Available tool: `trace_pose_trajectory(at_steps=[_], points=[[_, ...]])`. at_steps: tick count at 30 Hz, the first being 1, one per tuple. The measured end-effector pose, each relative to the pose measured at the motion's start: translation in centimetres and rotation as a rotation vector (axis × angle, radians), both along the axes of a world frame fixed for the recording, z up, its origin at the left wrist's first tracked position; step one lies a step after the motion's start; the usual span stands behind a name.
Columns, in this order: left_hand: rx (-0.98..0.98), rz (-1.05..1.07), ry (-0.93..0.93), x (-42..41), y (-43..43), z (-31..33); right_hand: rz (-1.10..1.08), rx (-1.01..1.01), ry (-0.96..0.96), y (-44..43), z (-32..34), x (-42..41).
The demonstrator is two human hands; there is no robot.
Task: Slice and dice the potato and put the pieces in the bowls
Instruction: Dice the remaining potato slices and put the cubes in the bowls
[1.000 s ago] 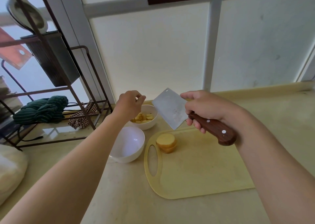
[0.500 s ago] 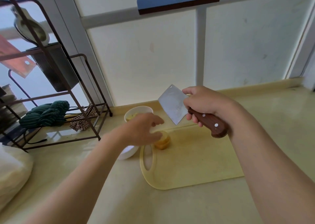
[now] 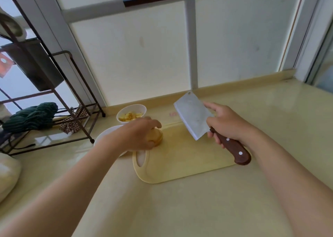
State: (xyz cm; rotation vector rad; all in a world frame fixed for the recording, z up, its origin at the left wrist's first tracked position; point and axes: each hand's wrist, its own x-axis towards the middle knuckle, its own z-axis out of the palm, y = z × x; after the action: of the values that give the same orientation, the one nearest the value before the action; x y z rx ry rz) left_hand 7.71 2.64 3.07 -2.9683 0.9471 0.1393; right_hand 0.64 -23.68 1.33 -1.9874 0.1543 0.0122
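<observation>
On the cutting board (image 3: 180, 166), head view, listed from its 10 o'clock corner:

- Potato stack (image 3: 159, 137): a small pile of round slices is sitting at the board's 10 o'clock corner, just past the handle slot, mostly hidden by the hand.
- Left hand (image 3: 138, 135): it is cupping the potato stack from above, fingers curved over the top and thumb tucked against the near side, clamping the slices.
- Right hand (image 3: 227, 125): it is wrapping the brown riveted handle of the cleaver (image 3: 192, 116), index finger lying straight along the blade's spine; the blade is hanging in the air over the board's 1 o'clock area, tip pointing to 11 o'clock.
- Far bowl (image 3: 131, 105): white, it is standing at 11 o'clock from the potato stack and is holding diced pieces (image 3: 131, 117).
- Near bowl (image 3: 101, 137): white, it is sitting at 9 o'clock from the board, partly covered by the left wrist; its contents cannot be told.
- Counter (image 3: 198, 209): pale yellow, it is carrying board and bowls.
- Metal rack (image 3: 59, 96): it is standing at 9 o'clock from the bowls, holding a green cloth (image 3: 30, 117).
</observation>
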Motion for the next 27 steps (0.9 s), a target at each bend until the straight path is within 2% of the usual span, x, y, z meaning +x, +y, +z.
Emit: trace_pose_trajectory(at_steps=[5,9,15,20,24,27], points=[[-0.07,0.009,-0.026,-0.1,-0.3,-0.3,0.026,-0.055,0.035,-0.5,-0.1,-0.3],[-0.031,0.006,-0.031,-0.3,-1.1,0.1,0.005,-0.071,0.05,-0.9,-0.1,-0.4],[-0.222,-0.043,0.021,-2.4,-5.8,-0.9,-0.014,-0.184,0.099,-3.1,0.3,-0.6],[-0.19,0.014,-0.037,-3.1,-11.5,-3.1,0.003,-0.265,0.121,-3.7,0.5,-1.4],[-0.091,0.077,-0.097,-2.9,-13.4,-4.2,0.017,-0.296,0.11,-4.1,0.8,-1.6],[-0.174,0.058,-0.088,-2.6,-12.3,-4.3,0.033,-0.344,0.117,-4.1,0.8,-1.6]])
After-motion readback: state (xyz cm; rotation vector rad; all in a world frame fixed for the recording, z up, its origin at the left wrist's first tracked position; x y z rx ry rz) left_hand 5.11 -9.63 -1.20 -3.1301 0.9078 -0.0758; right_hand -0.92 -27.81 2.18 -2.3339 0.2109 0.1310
